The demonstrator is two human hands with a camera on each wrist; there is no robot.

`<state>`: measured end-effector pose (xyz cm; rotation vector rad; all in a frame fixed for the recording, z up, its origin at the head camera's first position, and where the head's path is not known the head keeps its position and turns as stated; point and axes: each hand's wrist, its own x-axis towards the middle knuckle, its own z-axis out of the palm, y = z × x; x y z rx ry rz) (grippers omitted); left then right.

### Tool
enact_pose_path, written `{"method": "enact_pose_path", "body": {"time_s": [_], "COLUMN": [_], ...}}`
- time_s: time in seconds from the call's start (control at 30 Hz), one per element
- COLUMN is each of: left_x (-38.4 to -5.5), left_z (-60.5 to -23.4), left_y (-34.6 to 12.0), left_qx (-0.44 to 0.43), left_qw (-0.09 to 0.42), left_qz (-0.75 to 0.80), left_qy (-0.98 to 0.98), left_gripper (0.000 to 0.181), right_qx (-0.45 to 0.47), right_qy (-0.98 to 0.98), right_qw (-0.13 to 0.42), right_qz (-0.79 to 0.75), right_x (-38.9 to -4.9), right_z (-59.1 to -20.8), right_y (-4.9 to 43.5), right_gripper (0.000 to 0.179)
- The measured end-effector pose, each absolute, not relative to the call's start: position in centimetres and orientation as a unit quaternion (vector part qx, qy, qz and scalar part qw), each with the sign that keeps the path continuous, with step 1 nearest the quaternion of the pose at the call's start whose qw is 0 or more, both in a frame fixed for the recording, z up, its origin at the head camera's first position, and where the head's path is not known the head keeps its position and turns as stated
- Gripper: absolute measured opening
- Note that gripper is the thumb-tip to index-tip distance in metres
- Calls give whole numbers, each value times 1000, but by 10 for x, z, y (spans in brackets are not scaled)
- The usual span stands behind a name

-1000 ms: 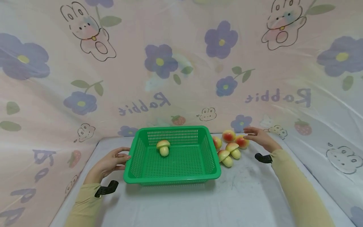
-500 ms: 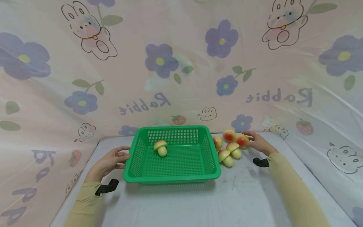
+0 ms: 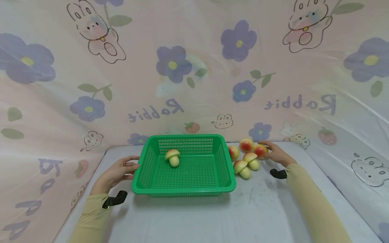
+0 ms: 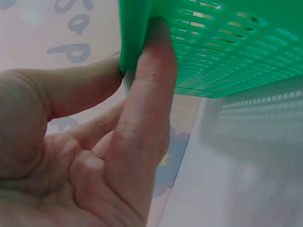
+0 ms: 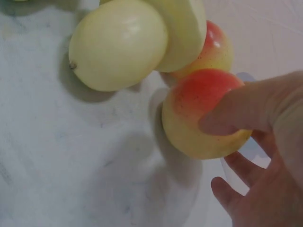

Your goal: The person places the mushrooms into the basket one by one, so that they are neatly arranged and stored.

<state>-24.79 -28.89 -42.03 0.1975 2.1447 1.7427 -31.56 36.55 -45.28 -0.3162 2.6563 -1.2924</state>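
Note:
My left hand (image 3: pixel 117 173) holds the left rim of a green plastic basket (image 3: pixel 182 191), its thumb outside and index finger (image 4: pixel 151 90) tucked under the rim in the left wrist view. One toy mushroom (image 3: pixel 174 158), with a yellow-red cap and pale stem, lies inside the basket. To the basket's right, my right hand (image 3: pixel 278 155) grips a round red-and-yellow fruit (image 5: pixel 187 125). Its thumb lies across the near side in the right wrist view, and part of the index finger is hidden behind the fruit. Two more toy mushrooms (image 3: pixel 242 168) lie close by.
Two other red-and-yellow fruits (image 3: pixel 246 145) lie near the mushrooms, one partly behind the basket's right rim. A white cloth-covered table (image 3: pixel 194 219) is bordered at the back and left by a curtain (image 3: pixel 206 98) printed with rabbits and flowers.
My right hand has moved slightly left and down onto the outermost fruit and closed round it. The mushroom in the basket has shifted slightly left. The left hand stays at the rim.

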Motion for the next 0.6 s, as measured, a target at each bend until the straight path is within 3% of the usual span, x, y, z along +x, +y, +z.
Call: {"method": "enact_pose_path", "body": {"time_s": [0.6], "left_x": [-247], "left_z": [-420], "left_y": [-289], "left_qx": [70], "left_qw": [183], "left_qz": [621], "left_qy": [759], "left_gripper": [61], "right_qx": [-122], "right_qy": [918], "right_qw": [80], "right_qz": [-370], "right_x": [-313], "right_z": [-451], "right_y": [373], "right_gripper": [62]}}
